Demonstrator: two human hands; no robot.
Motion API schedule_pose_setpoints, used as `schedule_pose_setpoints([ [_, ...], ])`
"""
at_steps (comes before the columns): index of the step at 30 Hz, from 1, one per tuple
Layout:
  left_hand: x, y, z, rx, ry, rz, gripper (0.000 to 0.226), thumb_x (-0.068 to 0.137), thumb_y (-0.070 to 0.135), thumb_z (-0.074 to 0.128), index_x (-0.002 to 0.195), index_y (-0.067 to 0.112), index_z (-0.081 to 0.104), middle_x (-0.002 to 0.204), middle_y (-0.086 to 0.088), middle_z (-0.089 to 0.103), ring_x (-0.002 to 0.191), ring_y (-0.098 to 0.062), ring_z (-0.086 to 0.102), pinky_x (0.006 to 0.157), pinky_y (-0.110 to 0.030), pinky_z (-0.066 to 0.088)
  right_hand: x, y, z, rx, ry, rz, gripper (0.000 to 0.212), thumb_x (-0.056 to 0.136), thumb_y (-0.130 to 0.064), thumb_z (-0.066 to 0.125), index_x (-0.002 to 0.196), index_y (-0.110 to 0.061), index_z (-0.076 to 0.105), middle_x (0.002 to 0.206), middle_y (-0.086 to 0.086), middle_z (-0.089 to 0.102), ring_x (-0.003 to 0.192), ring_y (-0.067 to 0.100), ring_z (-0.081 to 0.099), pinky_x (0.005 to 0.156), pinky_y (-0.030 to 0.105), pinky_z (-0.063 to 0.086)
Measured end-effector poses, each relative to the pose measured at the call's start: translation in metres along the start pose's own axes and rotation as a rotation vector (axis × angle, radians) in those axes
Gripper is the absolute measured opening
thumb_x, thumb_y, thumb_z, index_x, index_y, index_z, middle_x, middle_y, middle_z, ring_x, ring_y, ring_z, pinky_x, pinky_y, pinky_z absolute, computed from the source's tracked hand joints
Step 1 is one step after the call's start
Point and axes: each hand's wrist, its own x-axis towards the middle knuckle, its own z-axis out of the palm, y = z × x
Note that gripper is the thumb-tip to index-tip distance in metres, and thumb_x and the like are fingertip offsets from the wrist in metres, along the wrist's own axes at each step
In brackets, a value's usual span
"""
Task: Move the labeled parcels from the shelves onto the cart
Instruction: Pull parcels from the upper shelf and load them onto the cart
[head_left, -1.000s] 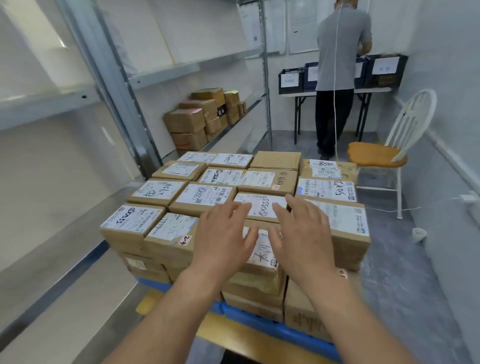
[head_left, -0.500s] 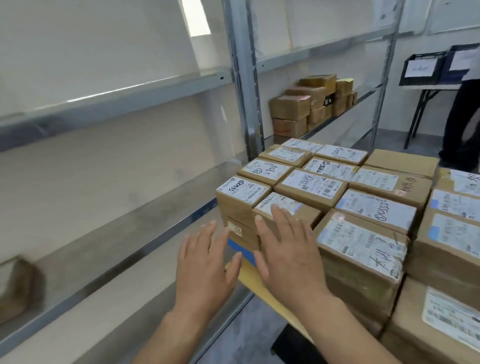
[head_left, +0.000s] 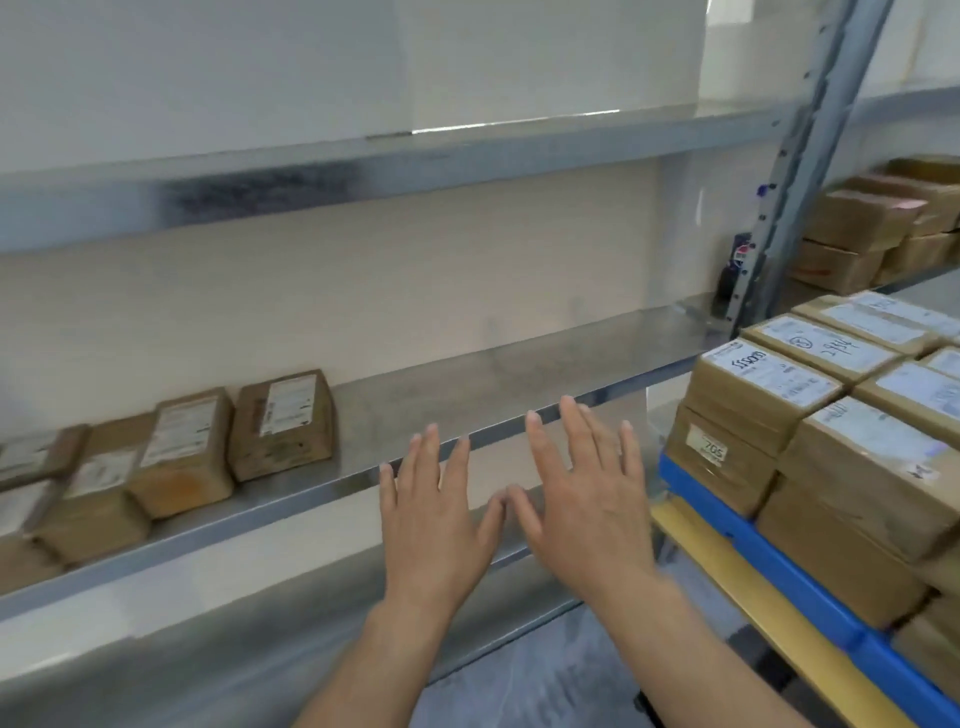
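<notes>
The cart (head_left: 753, 564) already carried many stacked parcels (head_left: 758, 387). Well left of the cart, a few shelf parcels (head_left: 283, 423) waited on the shelf (head_left: 519, 374). Between them and the cart, the left hand (head_left: 434, 514) and right hand (head_left: 587, 499) hovered, fingers spread, holding nothing.

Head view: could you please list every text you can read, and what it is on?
"705": small sticker on the side of the lower corner parcel on the cart.
Handwriting on the top labels of the upper parcels: not clearly readable.
Printed labels on the shelf parcels: too blurred.
</notes>
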Motion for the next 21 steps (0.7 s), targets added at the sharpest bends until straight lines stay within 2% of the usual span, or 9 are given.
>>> schedule_pose_setpoints([
  [3,-0.005,-0.052,-0.014,-0.012,0.026,-0.071,0.084,0.078,0.067,0.015,0.143,0.020,0.039,0.155,-0.008,0.023,0.145,-0.024,0.017,0.115,-0.044,0.006,0.011,-0.051,0.012,0.037,-0.031,-0.057,0.063,0.082,-0.048,0.040,0.130,-0.011,0.057,0.136,0.022,0.051,0.125,0.035,0.050,0.103,0.058,0.036],
  [8,-0.017,-0.135,-0.040,0.017,0.054,-0.189,0.088,0.076,0.069,0.008,0.146,0.022,0.032,0.158,-0.006,0.016,0.146,-0.022,0.010,0.116,-0.042,0.001,0.024,-0.136,0.033,0.102,-0.013,-0.170,0.061,0.083,-0.047,0.039,0.128,-0.011,0.059,0.133,0.022,0.054,0.121,0.034,0.054,0.103,0.058,0.037],
  [11,-0.027,-0.180,-0.056,0.045,0.073,-0.261,0.087,0.077,0.068,0.009,0.147,0.023,0.031,0.158,-0.005,0.015,0.146,-0.022,0.010,0.116,-0.041,0.000,0.028,-0.184,0.044,0.144,-0.038,-0.241,0.062,0.084,-0.048,0.037,0.130,-0.012,0.056,0.135,0.021,0.053,0.123,0.033,0.051,0.106,0.056,0.030],
  [13,-0.035,-0.209,-0.065,0.067,0.078,-0.328,0.085,0.078,0.068,0.011,0.146,0.022,0.034,0.157,-0.006,0.019,0.145,-0.023,0.013,0.115,-0.043,0.003,0.031,-0.215,0.049,0.176,-0.069,-0.283,0.061,0.085,-0.049,0.037,0.130,-0.012,0.056,0.134,0.020,0.053,0.123,0.032,0.051,0.107,0.054,0.030],
  [18,-0.051,-0.261,-0.081,0.104,0.115,-0.496,0.073,0.083,0.061,0.029,0.133,0.014,0.053,0.143,-0.014,0.044,0.134,-0.031,0.040,0.107,-0.053,0.027,0.039,-0.275,0.059,0.238,-0.141,-0.398,0.060,0.085,-0.047,0.035,0.127,-0.012,0.060,0.131,0.018,0.057,0.118,0.032,0.057,0.103,0.054,0.036],
  [21,-0.061,-0.287,-0.086,0.130,0.131,-0.582,0.074,0.084,0.063,0.028,0.139,0.016,0.046,0.149,-0.012,0.036,0.139,-0.029,0.032,0.112,-0.049,0.020,0.045,-0.305,0.068,0.294,-0.162,-0.451,0.058,0.084,-0.045,0.037,0.123,-0.010,0.062,0.128,0.019,0.058,0.114,0.033,0.060,0.101,0.055,0.040],
])
